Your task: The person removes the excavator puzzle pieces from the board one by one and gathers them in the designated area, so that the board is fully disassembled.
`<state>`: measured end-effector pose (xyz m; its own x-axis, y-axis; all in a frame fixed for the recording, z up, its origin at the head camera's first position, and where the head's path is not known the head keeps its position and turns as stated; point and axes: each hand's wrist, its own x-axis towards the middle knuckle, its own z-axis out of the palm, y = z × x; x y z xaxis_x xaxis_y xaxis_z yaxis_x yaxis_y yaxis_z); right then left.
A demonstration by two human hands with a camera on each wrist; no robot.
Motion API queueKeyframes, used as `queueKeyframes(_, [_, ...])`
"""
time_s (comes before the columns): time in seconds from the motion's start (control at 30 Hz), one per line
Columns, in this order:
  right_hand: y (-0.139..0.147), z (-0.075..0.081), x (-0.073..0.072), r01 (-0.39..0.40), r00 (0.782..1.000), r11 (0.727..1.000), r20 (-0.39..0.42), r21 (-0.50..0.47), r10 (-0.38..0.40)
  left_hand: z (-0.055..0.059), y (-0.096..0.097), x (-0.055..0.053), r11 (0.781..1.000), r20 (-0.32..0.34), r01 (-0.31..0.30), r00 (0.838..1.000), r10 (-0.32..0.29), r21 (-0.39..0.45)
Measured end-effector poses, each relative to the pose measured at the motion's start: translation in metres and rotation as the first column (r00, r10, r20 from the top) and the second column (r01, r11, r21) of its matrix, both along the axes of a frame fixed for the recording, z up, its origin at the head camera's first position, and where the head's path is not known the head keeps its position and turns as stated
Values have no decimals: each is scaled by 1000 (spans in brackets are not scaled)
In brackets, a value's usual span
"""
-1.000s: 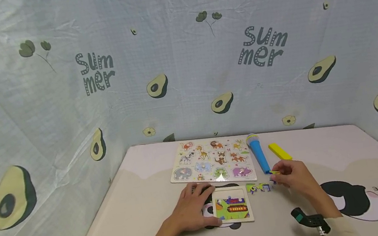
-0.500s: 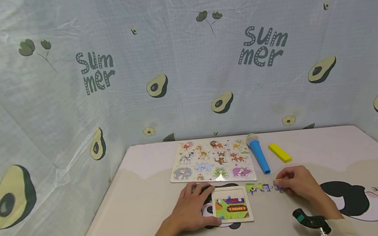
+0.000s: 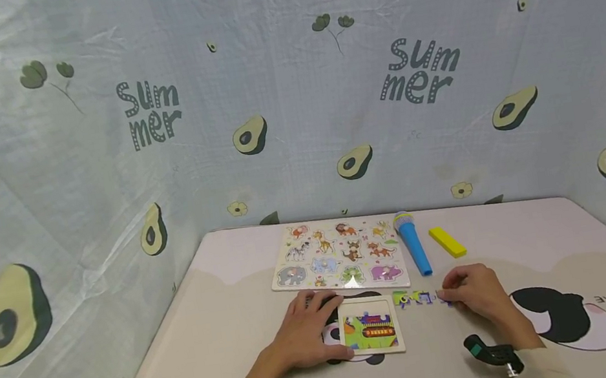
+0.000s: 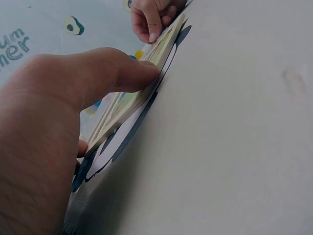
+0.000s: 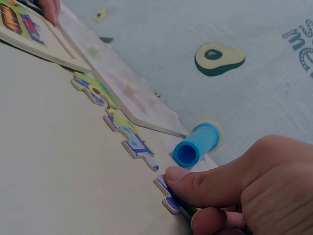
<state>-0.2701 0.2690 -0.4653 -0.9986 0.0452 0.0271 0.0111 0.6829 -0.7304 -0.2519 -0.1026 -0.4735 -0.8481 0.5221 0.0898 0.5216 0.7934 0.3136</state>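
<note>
My left hand point(image 3: 307, 332) holds the small wooden puzzle tray point(image 3: 365, 305) by its left side, thumb at the near corner and fingers at the far corner. A vehicle picture fills the tray's near part; its far part shows bare wood. In the left wrist view the thumb point(image 4: 139, 76) lies on the tray's edge. My right hand point(image 3: 477, 290) pinches a blue-edged puzzle piece point(image 5: 168, 196) low at the table, mostly covered by the thumb. Left of it, a green puzzle piece point(image 3: 402, 299) and a blue-and-green puzzle piece point(image 5: 129, 134) lie in a row.
Behind the tray lies a large animal peg puzzle board point(image 3: 337, 259). A blue toy microphone point(image 3: 414, 247) and a yellow block point(image 3: 447, 242) lie to its right. Patterned cloth point(image 3: 276, 88) hangs behind the table point(image 3: 233, 350).
My right hand has brought its puzzle piece down and nearer, to the right end of the row. The left hand and tray stay in place; the head view shifts slightly.
</note>
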Motion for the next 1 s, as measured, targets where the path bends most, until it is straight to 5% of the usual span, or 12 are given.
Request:
queueKeyframes(0.33, [-2,0,2,23,999,999,35,-40,-22,-4,0,-1,1000,-5,8,1000,-8,8])
queueKeyframes(0.57, [-4,8,4,0,1000,1000,-6,26,0,-5,2,1,1000,11,7,1000,-7,13])
queueKeyframes(0.83, [-39,26,4,-85,991,996,-99,-1,85,-1,0,1,1000,1,7,1000,-7,17])
queueKeyframes(1.0, [-77,30,8,-186,973,978,-121,95,196,-2,0,0,1000,-1,2,1000,-2,10])
